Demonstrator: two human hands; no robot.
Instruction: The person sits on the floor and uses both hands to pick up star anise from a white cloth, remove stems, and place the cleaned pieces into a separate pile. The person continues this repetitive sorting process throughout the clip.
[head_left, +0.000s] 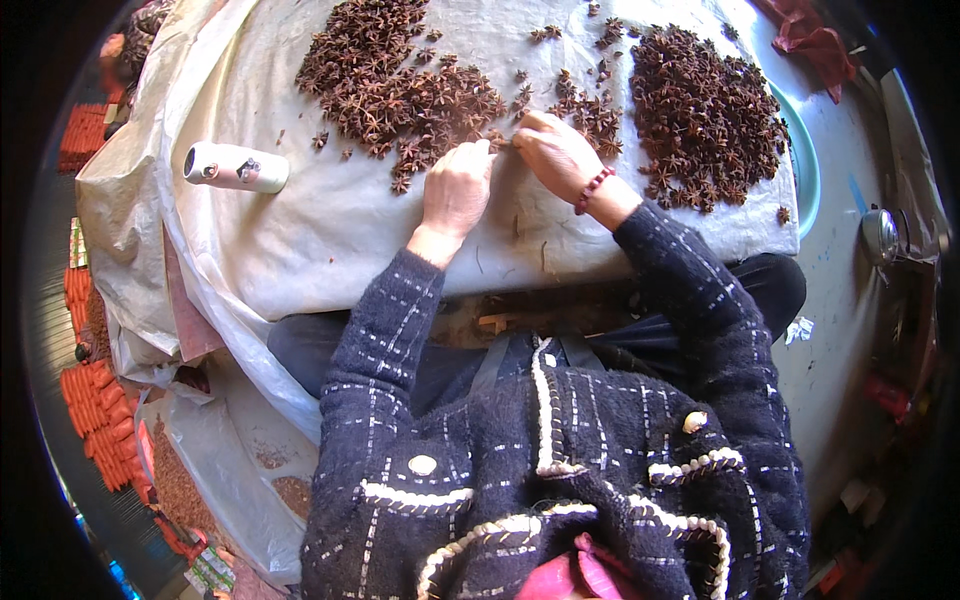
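Dark brown star anise (405, 97) lies in a large pile at the left of the sheet-covered table (360, 247), with a second pile (705, 112) at the right and a smaller cluster (589, 112) between them. My left hand (459, 184) is at the near edge of the left pile, its fingertips pinched on a small star anise piece (495, 140). Close beside it, my right hand (555, 157), with a beaded bracelet at the wrist, has its fingers pinched at a thin stem by that piece. Several thin stems (544, 255) lie on the sheet nearer me.
A white can (236, 167) lies on its side at the left. The rim of a turquoise basin (808, 165) shows beyond the table's right edge, and a metal lamp or bell-like object (880, 236) is farther right. Orange-red packs (101, 420) are stacked on the floor at far left.
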